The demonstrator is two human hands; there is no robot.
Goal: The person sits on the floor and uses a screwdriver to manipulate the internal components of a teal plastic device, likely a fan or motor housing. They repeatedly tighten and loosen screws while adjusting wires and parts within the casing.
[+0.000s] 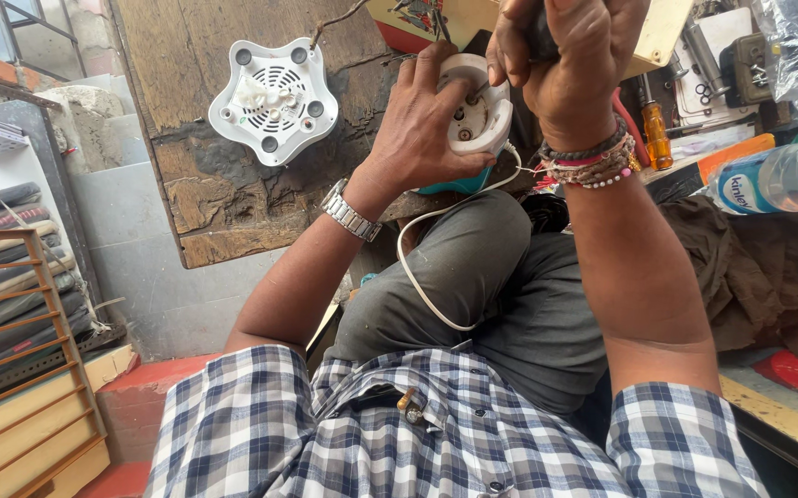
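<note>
Nearest: checked shirt, grey-trousered knee raised. White cord loops over the knee, running up to the white appliance housing. Left hand, metal watch at the wrist, wraps the housing from its left side, fingers closed round it. Right hand, beaded bracelets at the wrist, clenched on a dark tool handle directly above the housing. Left of the housing: white star-shaped base plate, flat on worn wooden board. Right of the housing: orange-handled screwdriver, clear plastic bottle.
</note>
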